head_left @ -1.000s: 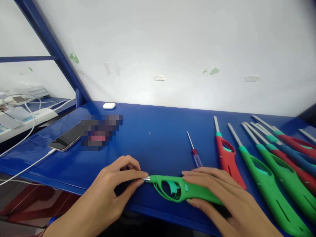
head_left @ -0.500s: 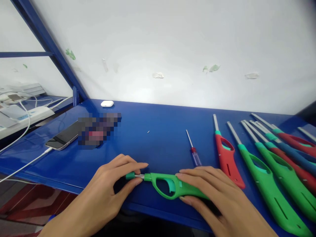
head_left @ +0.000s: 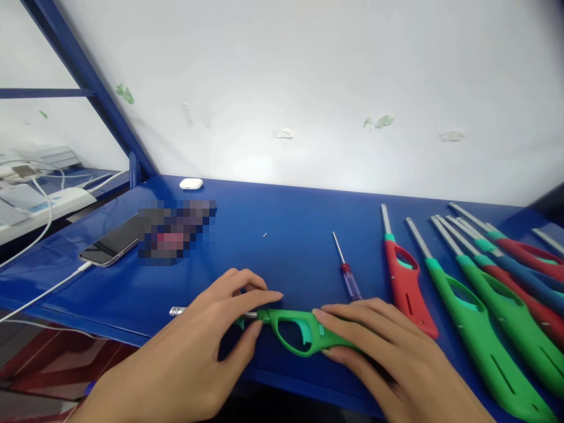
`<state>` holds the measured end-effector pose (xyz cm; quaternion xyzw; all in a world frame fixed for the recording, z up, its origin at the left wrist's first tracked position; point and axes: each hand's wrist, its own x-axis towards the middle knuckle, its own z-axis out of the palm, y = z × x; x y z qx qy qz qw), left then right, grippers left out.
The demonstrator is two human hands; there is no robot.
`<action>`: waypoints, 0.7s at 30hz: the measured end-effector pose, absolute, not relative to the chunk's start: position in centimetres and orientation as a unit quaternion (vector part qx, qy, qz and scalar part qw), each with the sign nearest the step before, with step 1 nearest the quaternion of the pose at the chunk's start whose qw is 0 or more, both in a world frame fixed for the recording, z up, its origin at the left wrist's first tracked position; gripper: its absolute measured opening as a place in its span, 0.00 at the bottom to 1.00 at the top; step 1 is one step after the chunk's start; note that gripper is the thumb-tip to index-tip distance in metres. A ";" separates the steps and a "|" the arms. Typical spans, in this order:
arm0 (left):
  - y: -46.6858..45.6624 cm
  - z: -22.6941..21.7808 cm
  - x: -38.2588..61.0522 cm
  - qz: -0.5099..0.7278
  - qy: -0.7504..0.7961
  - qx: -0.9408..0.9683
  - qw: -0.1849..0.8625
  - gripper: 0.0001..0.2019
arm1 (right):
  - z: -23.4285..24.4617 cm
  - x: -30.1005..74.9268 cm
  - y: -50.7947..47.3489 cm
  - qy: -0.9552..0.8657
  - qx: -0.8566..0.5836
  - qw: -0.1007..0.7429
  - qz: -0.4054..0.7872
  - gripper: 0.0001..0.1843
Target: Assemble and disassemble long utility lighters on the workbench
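Observation:
A green gas lighter (head_left: 286,346) with a teal trigger lies sideways near the table's front edge. My right hand (head_left: 374,335) grips its handle between thumb and fingers. At the front end, my left hand (head_left: 220,329) closes around the metal tube (head_left: 177,311), whose silver tip sticks out to the left behind the hand. A teal collar (head_left: 239,323) on the tube is mostly covered by the fingers. Thin metal shows between that hand and the lighter's neck. Beyond the right hand lies a screwdriver (head_left: 349,279) with a clear purple and red handle.
Several red, green and blue lighters (head_left: 493,329) lie side by side on the right. A tiny metal piece (head_left: 265,235) rests mid-table. At left are a phone (head_left: 114,241) on a white cable, a blurred item (head_left: 180,232) and a white earbud case (head_left: 191,184). A white wall stands behind.
My left hand has shifted slightly right, closer to the lighter's neck. The tube's silver tip now shows to its left, and the teal collar is more covered. My right hand keeps its grip.

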<state>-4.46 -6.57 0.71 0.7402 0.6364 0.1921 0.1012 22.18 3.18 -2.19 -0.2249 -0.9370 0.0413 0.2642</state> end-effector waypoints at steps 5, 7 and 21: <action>-4.6 1.5 -2.9 0.212 0.605 0.737 0.213 0.08 | -2.1 22.2 3.1 -0.938 -0.221 0.265 0.026 0.22; -4.2 1.4 -2.8 0.222 0.605 0.726 0.240 0.06 | -1.9 22.2 3.1 -0.938 -0.221 0.264 0.023 0.22; -2.2 3.1 -2.8 0.171 0.619 0.726 0.246 0.04 | -2.0 22.2 3.2 -0.932 -0.225 0.281 0.035 0.17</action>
